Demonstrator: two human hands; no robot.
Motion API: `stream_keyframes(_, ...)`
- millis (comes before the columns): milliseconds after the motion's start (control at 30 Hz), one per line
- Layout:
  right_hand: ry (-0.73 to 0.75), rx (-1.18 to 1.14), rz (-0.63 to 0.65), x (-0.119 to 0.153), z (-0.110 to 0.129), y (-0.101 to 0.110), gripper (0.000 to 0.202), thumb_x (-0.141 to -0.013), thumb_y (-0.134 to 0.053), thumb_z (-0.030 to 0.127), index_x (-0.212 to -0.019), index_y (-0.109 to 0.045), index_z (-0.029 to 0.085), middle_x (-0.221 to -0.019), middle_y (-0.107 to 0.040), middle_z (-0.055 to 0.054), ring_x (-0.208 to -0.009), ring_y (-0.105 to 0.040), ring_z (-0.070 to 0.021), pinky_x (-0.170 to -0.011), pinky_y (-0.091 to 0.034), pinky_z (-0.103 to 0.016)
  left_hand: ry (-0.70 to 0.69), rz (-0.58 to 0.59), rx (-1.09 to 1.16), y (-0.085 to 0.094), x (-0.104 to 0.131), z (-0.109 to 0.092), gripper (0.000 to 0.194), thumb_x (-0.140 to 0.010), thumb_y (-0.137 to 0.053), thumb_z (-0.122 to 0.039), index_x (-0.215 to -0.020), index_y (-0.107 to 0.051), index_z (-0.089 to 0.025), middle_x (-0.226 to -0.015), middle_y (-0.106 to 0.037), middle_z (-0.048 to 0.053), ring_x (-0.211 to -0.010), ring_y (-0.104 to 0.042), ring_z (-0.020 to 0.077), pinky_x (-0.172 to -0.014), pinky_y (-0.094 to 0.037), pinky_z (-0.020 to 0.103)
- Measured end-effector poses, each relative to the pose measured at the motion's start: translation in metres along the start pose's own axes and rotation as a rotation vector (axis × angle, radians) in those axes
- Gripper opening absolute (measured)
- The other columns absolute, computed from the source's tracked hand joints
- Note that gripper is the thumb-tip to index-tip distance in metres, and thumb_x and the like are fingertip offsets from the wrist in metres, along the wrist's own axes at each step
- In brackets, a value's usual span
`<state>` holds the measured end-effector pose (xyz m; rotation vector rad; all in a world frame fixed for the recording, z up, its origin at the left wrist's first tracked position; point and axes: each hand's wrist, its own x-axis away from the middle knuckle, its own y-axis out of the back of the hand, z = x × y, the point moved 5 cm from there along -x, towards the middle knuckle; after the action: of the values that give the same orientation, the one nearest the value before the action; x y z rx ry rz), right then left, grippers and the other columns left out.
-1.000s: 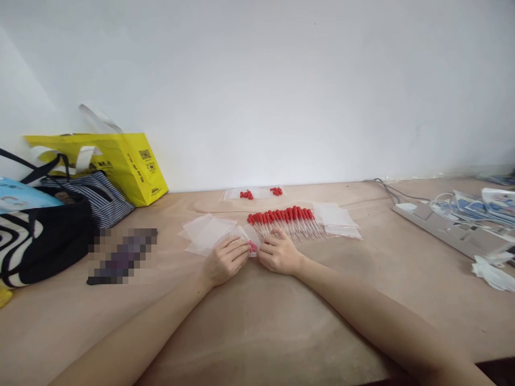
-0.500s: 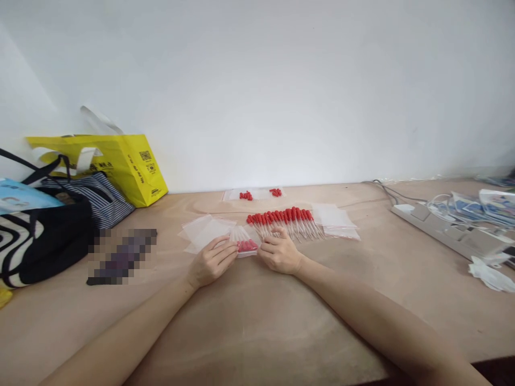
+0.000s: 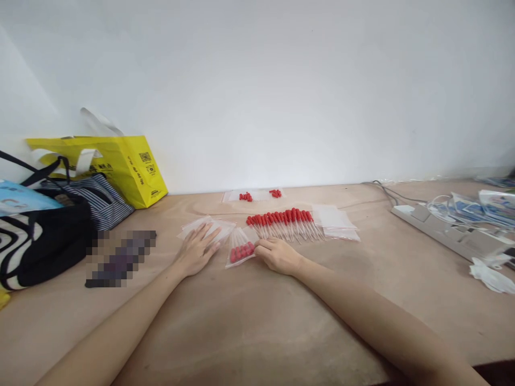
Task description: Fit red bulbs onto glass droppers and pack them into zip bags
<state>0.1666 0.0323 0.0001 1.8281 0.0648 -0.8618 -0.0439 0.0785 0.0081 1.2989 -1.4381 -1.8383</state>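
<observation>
My left hand (image 3: 198, 251) lies with fingers spread over a fan of clear zip bags (image 3: 209, 224). Fingers bent, my right hand (image 3: 277, 254) pinches the right edge of a filled zip bag (image 3: 240, 261). Inside that bag are several clear droppers with red bulbs (image 3: 242, 250), bulbs toward me. Behind my right hand runs a row of loose red-bulbed droppers (image 3: 287, 219), their thin tips pointing toward me. Another stack of clear zip bags (image 3: 336, 221) lies at the row's right end.
Against the wall lie bagged red-bulbed droppers (image 3: 246, 197). A yellow bag (image 3: 140, 171), a black-and-white bag (image 3: 52, 241) and a pixelated dark object (image 3: 123, 260) are at left. At right are a power strip (image 3: 434, 228), cables and a crumpled white tissue (image 3: 491, 274).
My left hand has let go of the filled bag and moved left onto the fanned bags, its fingers spreading. The filled bag has tilted and come slightly nearer, still at my right hand.
</observation>
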Motion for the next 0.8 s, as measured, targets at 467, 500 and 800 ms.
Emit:
stream_keyframes(467,-0.443,0.017,0.138,-0.055,-0.006,-0.043,0.015,-0.082,-0.04,0.015,-0.084,-0.055,0.013,-0.08,-0.059,-0.008,-0.069,-0.054,-0.0156,-0.058,-0.036,-0.025,0.305,0.075,-0.063,-0.005,0.028,0.028,0.043,-0.083,-0.031,-0.035,-0.11,-0.058,-0.015,-0.116,-0.055,0.012,-0.11,-0.048,0.0279,-0.089,-0.04,0.042)
stream_keyframes(500,-0.456,0.02,0.139,-0.06,-0.006,-0.047,0.015,-0.081,-0.041,0.015,-0.084,-0.055,0.013,-0.08,-0.059,-0.009,-0.071,-0.054,-0.0163,-0.059,-0.037,-0.026,0.297,0.04,-0.051,-0.003,0.028,0.029,0.043,-0.083,-0.031,-0.034,-0.107,-0.06,-0.013,-0.112,-0.058,0.012,-0.106,-0.052,0.0273,-0.088,-0.042,0.041)
stream_keyframes(800,-0.486,-0.054,-0.062,-0.022,-0.003,-0.013,0.023,-0.078,-0.047,0.029,-0.095,-0.054,0.015,-0.095,-0.057,-0.01,-0.09,-0.047,-0.022,-0.077,-0.035,-0.037,-0.199,-0.227,0.095,0.03,0.021,-0.027,0.036,-0.087,-0.032,-0.03,-0.118,-0.05,-0.022,-0.12,-0.053,0.006,-0.115,-0.042,0.023,-0.095,-0.035,0.042)
